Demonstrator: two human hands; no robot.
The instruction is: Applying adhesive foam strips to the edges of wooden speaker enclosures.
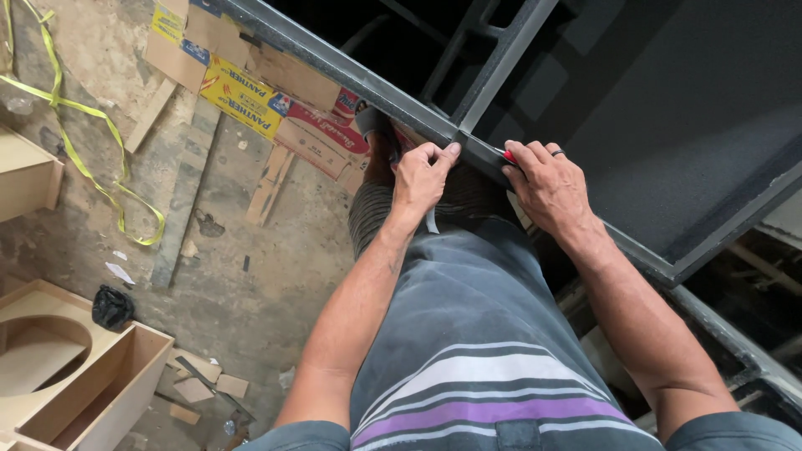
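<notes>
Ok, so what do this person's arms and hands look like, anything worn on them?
Both forearms are bare, with short grey sleeves just showing at the bottom edge. The right hand has a dark ring on one finger. The left hand wears nothing: no gloves, no watch on either wrist.

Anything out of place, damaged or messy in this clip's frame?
The floor is cluttered: flattened cardboard, wood offcuts, a loose yellow strap and a crumpled black bag lie scattered. The left hand and right hand press on the dark frame's edge, which looks intact.
</notes>
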